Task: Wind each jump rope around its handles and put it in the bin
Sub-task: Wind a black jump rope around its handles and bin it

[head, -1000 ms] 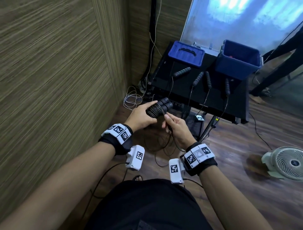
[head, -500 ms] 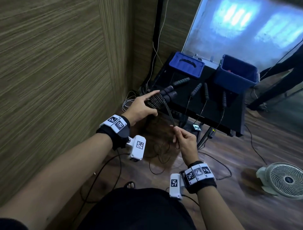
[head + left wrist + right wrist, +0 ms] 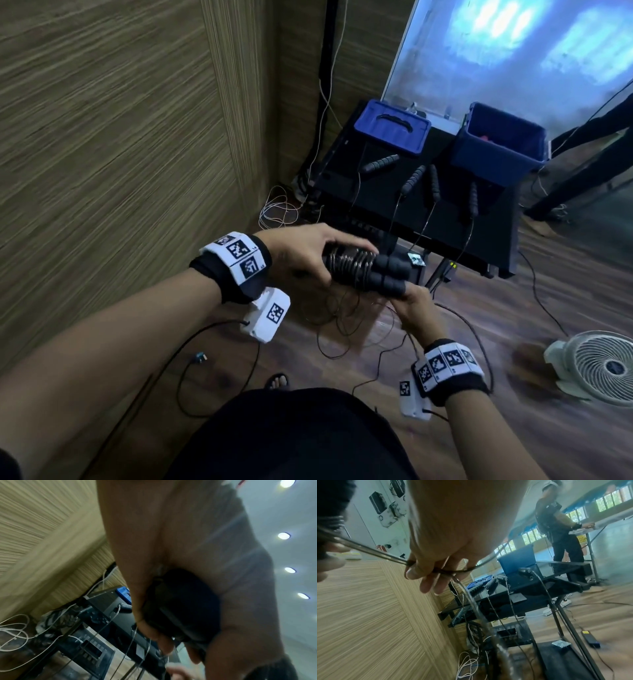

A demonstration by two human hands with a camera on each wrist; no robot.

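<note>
A pair of black foam jump-rope handles [image 3: 368,272], partly wound with thin wire rope, is gripped in the left hand [image 3: 301,253] above the wooden floor. The loose rope [image 3: 368,550] is pinched by the right hand [image 3: 440,555]. Beyond, a dark blue plastic bin [image 3: 498,147] and four more black handles [image 3: 412,180] are seen on the black counter [image 3: 493,240].

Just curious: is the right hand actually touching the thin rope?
Touching. The right wrist view shows the right hand pinching the rope, which loops around its fingers.
</note>
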